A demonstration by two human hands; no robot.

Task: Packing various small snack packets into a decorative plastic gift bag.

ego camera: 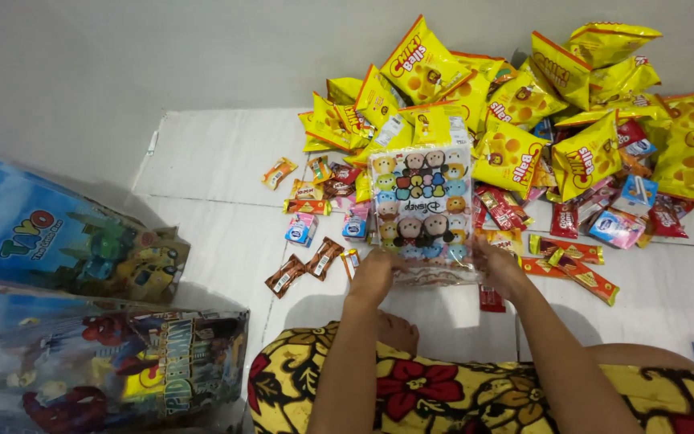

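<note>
A clear plastic gift bag [421, 205] printed with small cartoon faces stands on the white tiled floor, with yellow snack packets inside near its top. My left hand [373, 276] grips the bag's near left corner. My right hand [498, 268] grips its near right corner. Both hands hold the bag's lower edge, just in front of my knees in a yellow flowered cloth [411, 390].
A big heap of yellow snack packets [524, 96] lies behind the bag. Small wafer bars, candies and milk cartons [628, 217] are scattered around it. Blue cartoon-printed gift bags [58, 241] and another printed bag [114, 362] lie at the left.
</note>
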